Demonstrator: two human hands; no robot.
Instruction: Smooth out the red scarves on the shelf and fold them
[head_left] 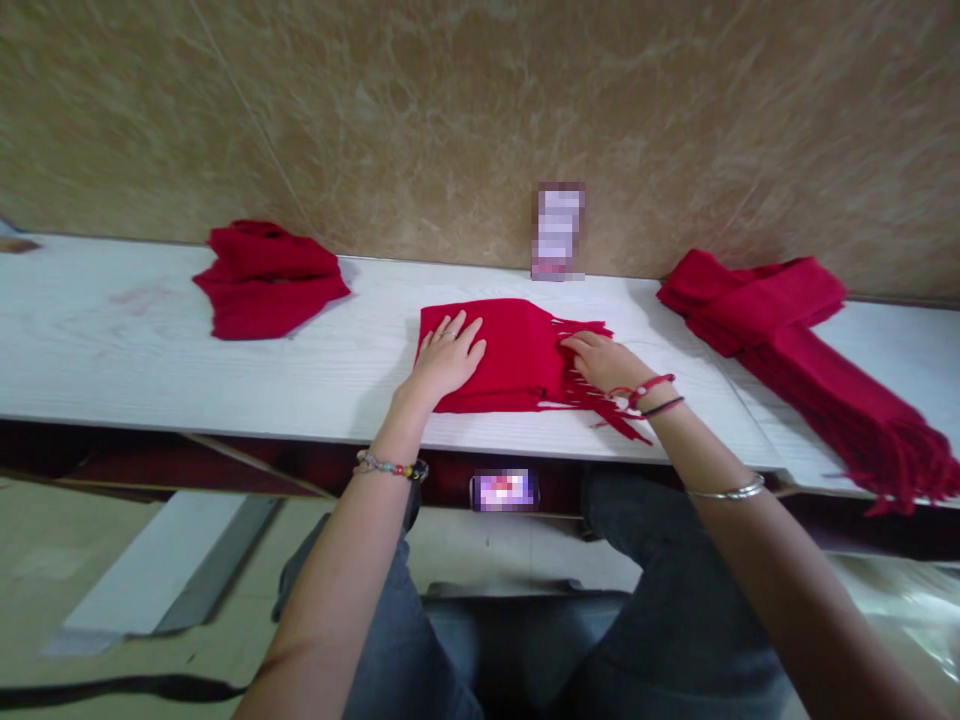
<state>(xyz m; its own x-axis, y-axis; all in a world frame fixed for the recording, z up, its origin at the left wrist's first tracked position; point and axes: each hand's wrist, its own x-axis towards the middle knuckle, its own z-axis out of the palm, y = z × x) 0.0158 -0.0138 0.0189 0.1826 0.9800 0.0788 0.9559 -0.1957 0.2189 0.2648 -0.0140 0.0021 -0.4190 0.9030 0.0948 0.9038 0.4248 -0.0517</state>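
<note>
A red scarf lies folded into a flat rectangle on the white tabletop, its fringe spread out on the right side. My left hand rests flat on the left part of the folded cloth, fingers apart. Over the fringe at the right edge is my right hand, its fingers bent down close together at the strands; whether it grips any of them cannot be made out.
A crumpled red cloth lies at the left, and another red fringed scarf at the right. A blurred upright item leans on the marbled wall. A phone sits below the table's front edge.
</note>
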